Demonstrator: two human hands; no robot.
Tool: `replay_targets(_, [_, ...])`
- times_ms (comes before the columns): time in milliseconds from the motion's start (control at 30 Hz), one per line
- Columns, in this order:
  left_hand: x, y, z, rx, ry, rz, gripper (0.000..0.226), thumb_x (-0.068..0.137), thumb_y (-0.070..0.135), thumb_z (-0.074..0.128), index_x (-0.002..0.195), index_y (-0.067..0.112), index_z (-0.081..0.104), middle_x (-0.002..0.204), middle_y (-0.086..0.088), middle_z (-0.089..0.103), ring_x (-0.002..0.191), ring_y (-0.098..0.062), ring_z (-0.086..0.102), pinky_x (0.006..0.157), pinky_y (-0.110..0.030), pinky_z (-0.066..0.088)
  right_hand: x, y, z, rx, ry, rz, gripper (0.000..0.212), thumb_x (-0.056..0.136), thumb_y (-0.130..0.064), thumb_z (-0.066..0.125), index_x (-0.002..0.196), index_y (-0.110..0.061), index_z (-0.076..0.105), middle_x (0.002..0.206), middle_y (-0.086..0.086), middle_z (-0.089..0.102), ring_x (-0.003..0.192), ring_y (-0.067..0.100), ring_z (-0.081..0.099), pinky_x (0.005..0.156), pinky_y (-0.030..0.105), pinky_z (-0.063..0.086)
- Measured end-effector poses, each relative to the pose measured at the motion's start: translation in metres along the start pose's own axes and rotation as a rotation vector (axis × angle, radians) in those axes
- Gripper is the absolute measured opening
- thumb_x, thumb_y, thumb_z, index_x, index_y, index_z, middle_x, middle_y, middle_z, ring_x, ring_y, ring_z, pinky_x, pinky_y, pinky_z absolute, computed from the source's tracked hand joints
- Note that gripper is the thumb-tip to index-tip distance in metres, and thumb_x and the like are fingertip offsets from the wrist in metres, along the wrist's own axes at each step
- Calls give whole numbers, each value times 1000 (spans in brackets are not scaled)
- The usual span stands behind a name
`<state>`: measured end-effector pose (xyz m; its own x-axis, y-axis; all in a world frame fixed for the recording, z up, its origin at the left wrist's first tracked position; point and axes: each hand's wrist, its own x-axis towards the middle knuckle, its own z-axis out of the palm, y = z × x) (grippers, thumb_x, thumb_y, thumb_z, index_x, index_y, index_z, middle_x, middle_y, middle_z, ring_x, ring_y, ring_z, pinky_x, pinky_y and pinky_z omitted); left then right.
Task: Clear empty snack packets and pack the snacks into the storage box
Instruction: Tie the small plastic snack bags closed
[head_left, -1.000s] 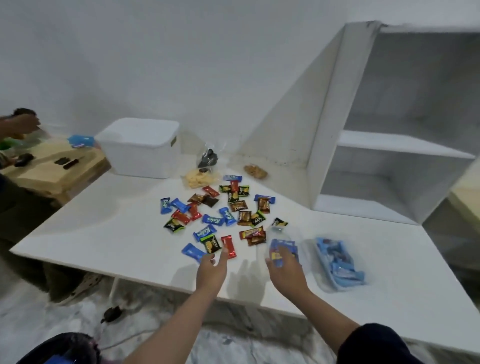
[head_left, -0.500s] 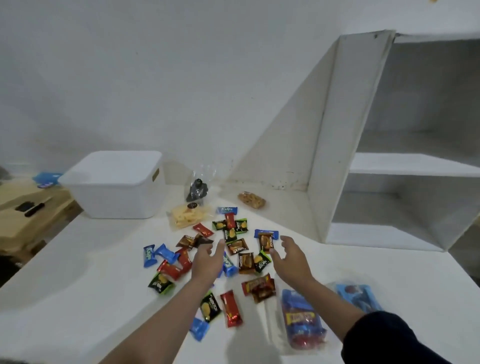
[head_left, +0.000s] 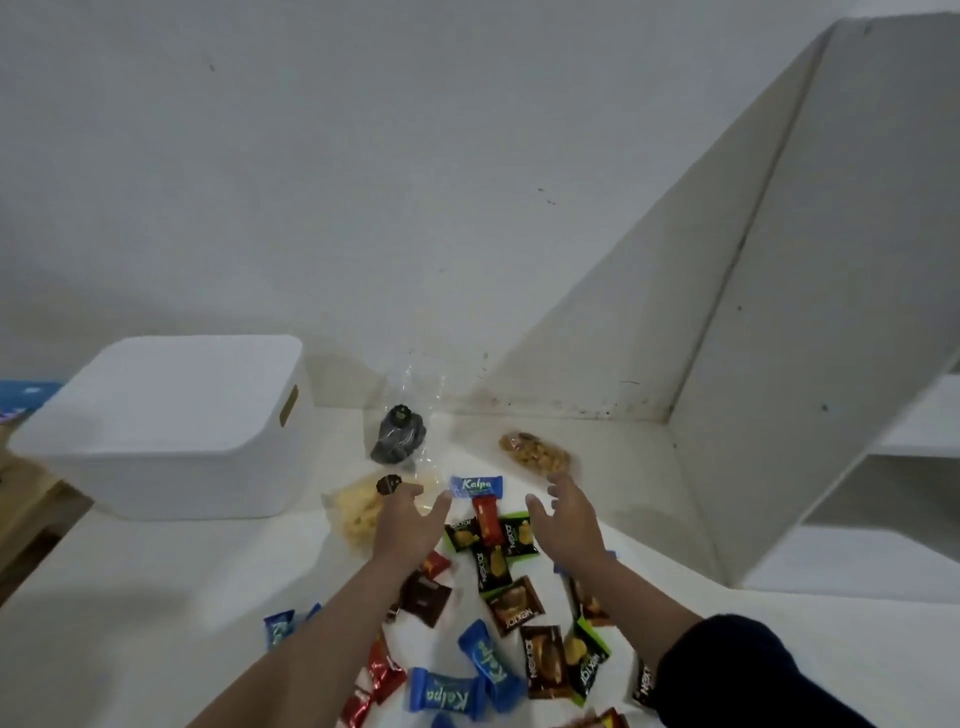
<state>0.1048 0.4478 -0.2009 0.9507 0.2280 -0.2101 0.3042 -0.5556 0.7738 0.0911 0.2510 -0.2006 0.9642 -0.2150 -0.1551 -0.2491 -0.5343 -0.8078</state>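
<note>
Several small snack packets lie scattered on the white table (head_left: 130, 597): a blue Kalpa packet (head_left: 476, 486), a red one (head_left: 487, 519), green and brown Nextar packets (head_left: 517, 605). My left hand (head_left: 410, 525) reaches forward over a clear bag of yellow chips (head_left: 353, 512), fingers spread, holding nothing. My right hand (head_left: 566, 519) is stretched out with fingers apart just short of a clear bag of nuts (head_left: 535, 453). A white storage box (head_left: 166, 426) with its lid on stands at the back left. A clear bag with dark contents (head_left: 399, 434) stands by the wall.
A white shelf unit (head_left: 810, 332) with a slanted side panel rises at the right, close to my right hand. The wall runs along the back of the table. A wooden surface (head_left: 21, 499) shows at the far left edge.
Both hands have moved forward over the packets toward the bags at the back, and the view has closed in. The clear blue bags at the front right have left the view.
</note>
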Motion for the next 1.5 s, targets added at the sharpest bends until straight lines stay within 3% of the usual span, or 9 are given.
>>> replay_targets(200, [61, -3, 15, 307, 15, 170, 56, 83, 44, 63, 126, 10, 51, 127, -9, 52, 121, -25, 47, 101, -34, 38, 62, 6, 33, -52, -22, -15, 43, 93, -28, 53, 132, -10, 46, 131, 9, 53, 119, 22, 51, 95, 32, 43])
replay_targets(367, [98, 3, 41, 473, -4, 311, 57, 84, 46, 54, 129, 10, 50, 133, -10, 50, 127, -28, 43, 106, -40, 32, 118, 9, 41, -351, 106, -134, 39, 86, -23, 56, 122, -10, 54, 121, 13, 57, 113, 33, 49, 94, 38, 41])
replay_targets(600, [129, -5, 69, 726, -107, 194, 57, 89, 44, 46, 135, 13, 35, 148, -12, 29, 140, -31, 21, 113, -47, 24, 188, 22, 45, -671, -184, 48, 94, 78, -56, 62, 149, -27, 9, 158, 7, 15, 144, 34, 13, 114, 56, 7])
replay_targets(800, [129, -16, 77, 770, -136, 206, 60, 93, 46, 39, 143, 15, 28, 154, -11, 19, 144, -30, 11, 117, -49, 15, 188, 45, 58, -630, -82, -23, 52, 88, -37, 56, 136, -23, 40, 133, 7, 49, 121, 30, 44, 101, 43, 37])
replay_targets(933, [128, -16, 77, 753, -117, 208, 60, 93, 50, 36, 142, 15, 30, 155, -9, 19, 146, -28, 8, 119, -50, 6, 165, 56, 63, -298, 73, -157, 45, 88, -24, 60, 130, -15, 51, 118, 10, 60, 108, 31, 51, 89, 39, 44])
replay_targets(1100, [115, 4, 77, 157, -121, 320, 90, 76, 80, 27, 132, 14, 52, 143, 0, 44, 139, -16, 30, 113, -29, 19, 138, 42, 67, 43, 224, -288, 32, 83, -13, 66, 115, -17, 62, 98, -3, 69, 91, 17, 63, 81, 40, 55])
replay_targets(1233, [99, 36, 82, -231, -214, 177, 60, 84, 47, 62, 134, 16, 50, 124, 10, 54, 118, -7, 50, 97, -18, 39, 119, 29, 68, 109, 206, -383, 30, 87, -14, 60, 116, -22, 60, 101, -11, 67, 92, 8, 63, 83, 36, 54])
replay_targets(1367, [89, 54, 81, -343, -161, 170, 40, 93, 28, 56, 131, 15, 55, 125, 5, 60, 112, -3, 55, 78, 2, 39, 111, 30, 64, 116, 130, -297, 43, 88, -21, 59, 129, -32, 51, 112, -12, 63, 104, 11, 59, 89, 38, 52])
replay_targets(1500, [71, 75, 62, -409, -135, 216, 32, 97, 21, 49, 127, 15, 59, 123, 4, 62, 113, -3, 55, 85, 0, 38, 96, 17, 30, 2, 38, -392, 61, 82, -37, 66, 137, -26, 44, 123, -10, 56, 115, 9, 49, 99, 27, 40])
